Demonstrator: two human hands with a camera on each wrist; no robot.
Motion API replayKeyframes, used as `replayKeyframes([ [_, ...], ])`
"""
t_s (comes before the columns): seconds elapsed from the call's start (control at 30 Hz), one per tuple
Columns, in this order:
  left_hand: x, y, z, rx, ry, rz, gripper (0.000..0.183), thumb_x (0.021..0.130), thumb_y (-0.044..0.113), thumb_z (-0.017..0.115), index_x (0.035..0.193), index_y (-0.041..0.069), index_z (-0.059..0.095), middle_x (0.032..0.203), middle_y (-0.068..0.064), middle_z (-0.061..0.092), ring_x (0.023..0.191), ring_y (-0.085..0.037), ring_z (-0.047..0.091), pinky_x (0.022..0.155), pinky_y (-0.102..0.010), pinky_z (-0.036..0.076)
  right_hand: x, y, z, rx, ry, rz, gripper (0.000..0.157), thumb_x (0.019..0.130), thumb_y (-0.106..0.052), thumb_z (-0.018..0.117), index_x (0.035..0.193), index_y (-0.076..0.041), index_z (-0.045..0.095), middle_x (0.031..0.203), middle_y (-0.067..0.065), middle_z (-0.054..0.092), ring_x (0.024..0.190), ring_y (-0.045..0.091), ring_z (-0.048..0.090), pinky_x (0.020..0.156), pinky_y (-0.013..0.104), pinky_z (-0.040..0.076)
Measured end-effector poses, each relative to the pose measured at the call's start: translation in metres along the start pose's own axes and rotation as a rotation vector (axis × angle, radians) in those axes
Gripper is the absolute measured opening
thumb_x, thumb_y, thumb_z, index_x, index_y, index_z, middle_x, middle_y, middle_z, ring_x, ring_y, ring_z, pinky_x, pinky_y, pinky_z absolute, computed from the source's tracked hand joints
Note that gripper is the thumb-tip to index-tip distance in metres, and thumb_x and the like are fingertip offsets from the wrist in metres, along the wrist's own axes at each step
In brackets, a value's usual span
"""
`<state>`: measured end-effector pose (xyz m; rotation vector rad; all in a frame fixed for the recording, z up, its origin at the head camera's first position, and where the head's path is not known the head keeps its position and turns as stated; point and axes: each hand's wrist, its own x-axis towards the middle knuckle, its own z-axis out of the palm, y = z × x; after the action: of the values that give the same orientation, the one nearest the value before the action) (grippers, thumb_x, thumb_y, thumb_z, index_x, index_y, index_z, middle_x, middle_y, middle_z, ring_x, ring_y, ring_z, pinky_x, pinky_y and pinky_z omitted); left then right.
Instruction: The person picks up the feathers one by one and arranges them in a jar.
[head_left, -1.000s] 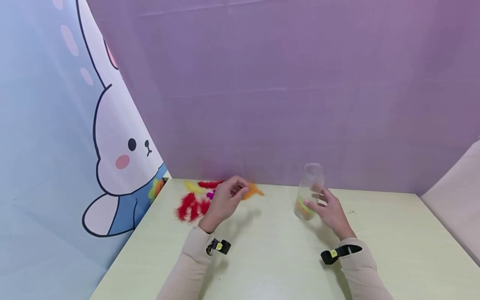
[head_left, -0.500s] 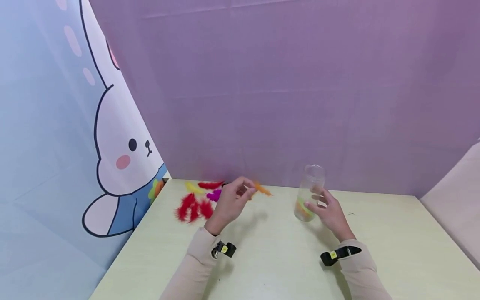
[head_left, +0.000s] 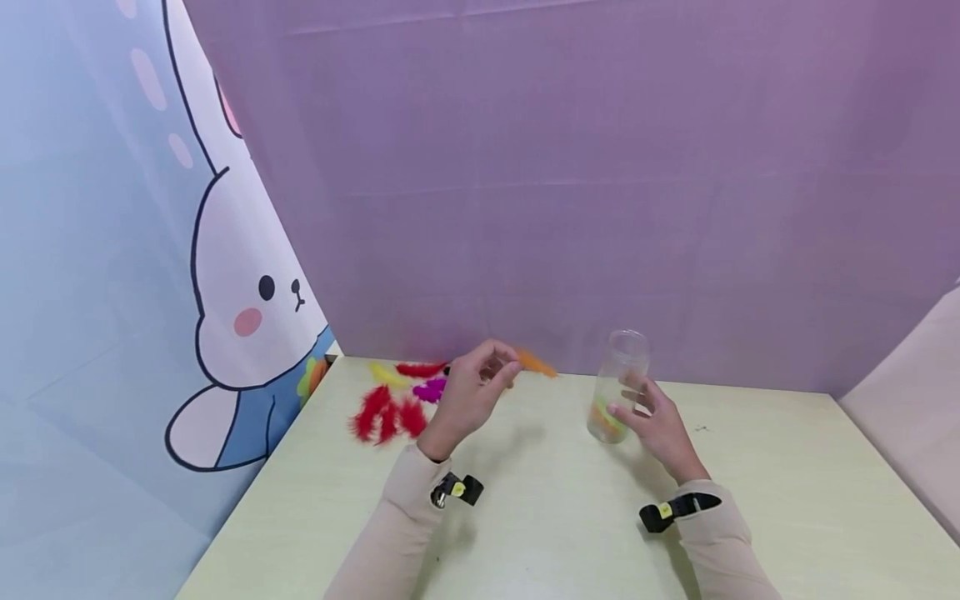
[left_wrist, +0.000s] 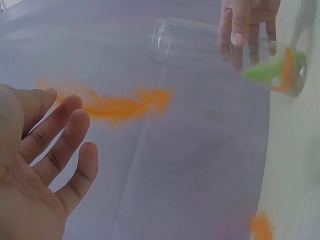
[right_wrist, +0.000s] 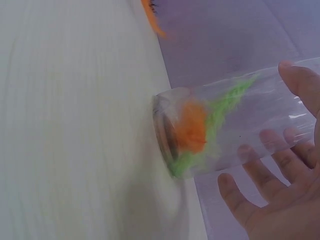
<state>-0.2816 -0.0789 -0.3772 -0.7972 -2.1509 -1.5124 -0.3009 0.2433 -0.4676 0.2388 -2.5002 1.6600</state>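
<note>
An orange feather [head_left: 537,363] is pinched between the thumb and forefinger of my left hand [head_left: 474,393], raised over the back of the table. In the left wrist view the feather [left_wrist: 122,107] stretches sideways from the fingertips, its tip toward the jar. My right hand [head_left: 662,427] holds a tall clear jar [head_left: 621,360], thumb on one side and fingers round the other. The jar stands slightly tilted with its mouth up. At its bottom lie a green feather [right_wrist: 220,115] and an orange feather [right_wrist: 191,127], clearest in the right wrist view.
Several red feathers [head_left: 372,414], a yellow feather [head_left: 387,375] and a purple feather [head_left: 430,390] lie at the table's back left. Another orange feather [left_wrist: 261,227] shows low in the left wrist view. A purple cloth [head_left: 570,183] hangs behind the table [head_left: 540,517].
My left hand has lifted the orange feather from the pile and moved it right and slightly up, toward the jar. The right hand and jar have stayed nearly in place.
</note>
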Motion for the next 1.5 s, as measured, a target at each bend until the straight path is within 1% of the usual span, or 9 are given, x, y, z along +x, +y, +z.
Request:
replayKeyframes([
  [0.4,0.003,0.007,0.006,-0.055,0.009,0.008,0.01,0.102,0.02,0.065,0.105,0.011,0.067,0.093,-0.004,0.074,0.074,-0.013,0.068,0.071,-0.029,0.057,0.0,0.004,-0.001,0.028,-0.013,0.001,0.079,0.094,-0.036,0.075,0.157,-0.012,0.035,0.158,0.013,0.045,0.144,0.038,0.045,0.115,0.057,0.04],
  [0.6,0.009,0.013,0.011,-0.082,0.007,0.002,0.012,0.102,0.022,0.065,0.107,0.012,0.066,0.095,-0.012,0.073,0.076,-0.014,0.068,0.074,-0.029,0.057,-0.002,0.004,0.0,0.02,-0.014,0.003,0.079,0.094,-0.036,0.075,0.157,-0.014,0.035,0.158,0.013,0.045,0.144,0.038,0.045,0.112,0.06,0.042],
  [0.8,0.018,0.018,0.018,-0.113,0.008,0.005,0.014,0.102,0.024,0.065,0.108,0.012,0.067,0.093,-0.006,0.071,0.075,-0.013,0.066,0.073,-0.03,0.056,-0.001,0.005,0.0,0.011,-0.005,-0.004,0.077,0.094,-0.035,0.075,0.156,-0.013,0.037,0.157,0.013,0.046,0.143,0.037,0.047,0.111,0.056,0.044],
  [1.03,0.026,0.023,0.026,-0.158,0.025,-0.003,0.012,0.101,0.021,0.066,0.107,0.01,0.067,0.095,-0.009,0.074,0.075,-0.02,0.067,0.07,-0.028,0.055,0.0,0.005,0.001,0.002,-0.011,-0.009,0.078,0.094,-0.036,0.075,0.157,-0.012,0.035,0.157,0.015,0.046,0.143,0.038,0.047,0.111,0.056,0.044],
  [1.13,0.03,0.025,0.029,-0.185,0.028,-0.006,0.012,0.101,0.02,0.066,0.107,0.009,0.067,0.095,-0.01,0.074,0.075,-0.023,0.066,0.071,-0.032,0.058,0.0,0.006,0.001,0.013,-0.008,-0.005,0.077,0.094,-0.035,0.076,0.157,-0.014,0.036,0.156,0.014,0.047,0.143,0.037,0.047,0.111,0.057,0.043],
  [1.23,0.035,0.027,0.033,-0.207,0.028,-0.008,0.012,0.101,0.019,0.065,0.107,0.008,0.067,0.095,-0.013,0.073,0.074,-0.02,0.065,0.074,-0.039,0.061,0.0,0.006,0.002,0.02,-0.009,-0.006,0.078,0.094,-0.034,0.076,0.157,-0.014,0.035,0.156,0.014,0.047,0.143,0.037,0.047,0.11,0.059,0.043],
  [1.33,0.039,0.029,0.036,-0.219,0.028,-0.002,0.012,0.101,0.018,0.065,0.107,0.007,0.066,0.094,-0.016,0.071,0.073,-0.013,0.063,0.074,-0.043,0.061,0.0,0.006,0.002,0.025,-0.008,-0.003,0.079,0.093,-0.034,0.076,0.157,-0.014,0.035,0.156,0.014,0.047,0.143,0.037,0.047,0.11,0.059,0.044],
  [1.4,0.041,0.03,0.038,-0.225,0.028,0.004,0.012,0.101,0.017,0.065,0.106,0.006,0.066,0.094,-0.017,0.071,0.072,-0.01,0.063,0.074,-0.042,0.062,0.0,0.006,0.002,0.026,-0.009,-0.005,0.079,0.093,-0.034,0.076,0.158,-0.014,0.035,0.156,0.014,0.047,0.143,0.037,0.047,0.11,0.06,0.044],
  [1.5,0.045,0.032,0.041,-0.224,0.024,0.02,0.013,0.102,0.017,0.065,0.106,0.006,0.066,0.094,-0.015,0.072,0.072,-0.008,0.063,0.072,-0.036,0.06,0.0,0.006,0.002,0.024,-0.009,-0.007,0.079,0.093,-0.034,0.076,0.158,-0.014,0.035,0.156,0.015,0.047,0.143,0.038,0.047,0.11,0.06,0.044],
])
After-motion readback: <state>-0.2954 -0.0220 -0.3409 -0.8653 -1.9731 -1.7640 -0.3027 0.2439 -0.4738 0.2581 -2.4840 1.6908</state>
